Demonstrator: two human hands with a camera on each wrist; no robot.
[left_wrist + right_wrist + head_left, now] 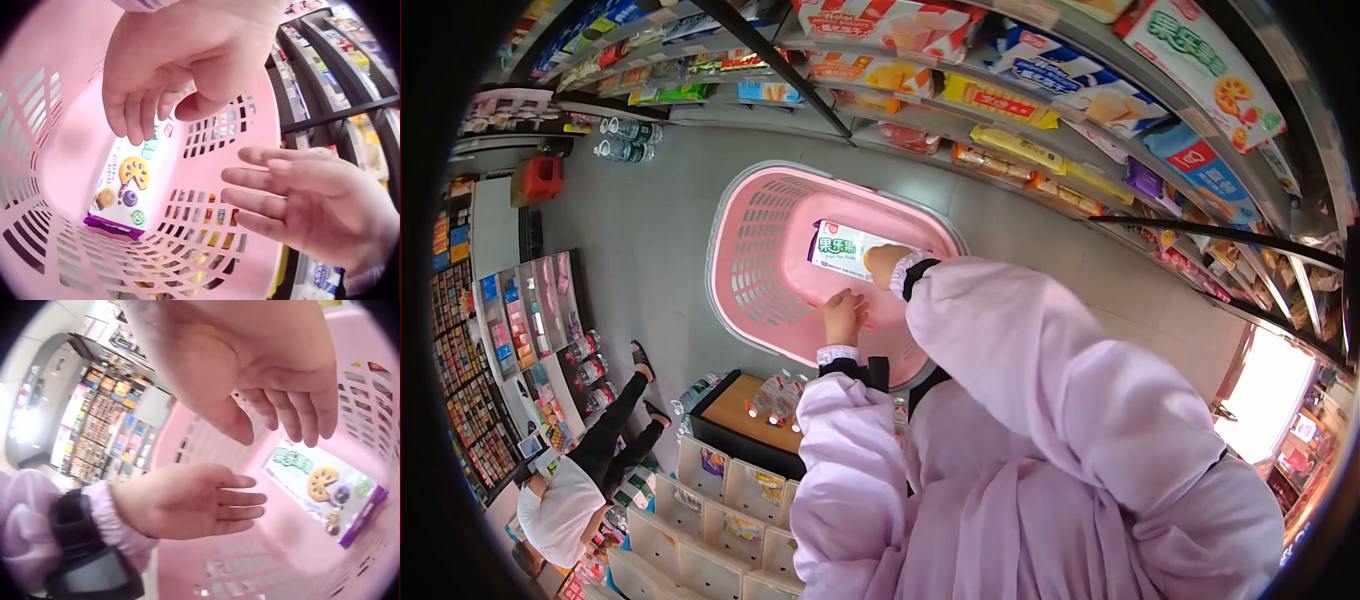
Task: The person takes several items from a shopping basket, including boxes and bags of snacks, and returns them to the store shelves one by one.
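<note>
A pink plastic basket point(745, 265) with slotted walls stands on the floor, and a white biscuit box point(838, 246) with purple ends lies on its bottom. Blueberry and pie pictures show on the box point(322, 490) in the right wrist view. Over the basket, my left hand point(846, 318) has its fingers extended and loosely bent, holding nothing. My right hand point(887, 264) overlaps one end of the box in the head view. From the left wrist view, the right hand point(325, 209) hangs above the box with straight fingers spread and nothing between them.
Shelves of packaged snacks point(1050, 75) run along the far side. Water bottles point(778, 397) stand on a low wooden-topped stand near the basket, beside beige bins point(730, 520). Another person point(565, 500) is at the lower left. More bottles point(628, 140) stand on the floor.
</note>
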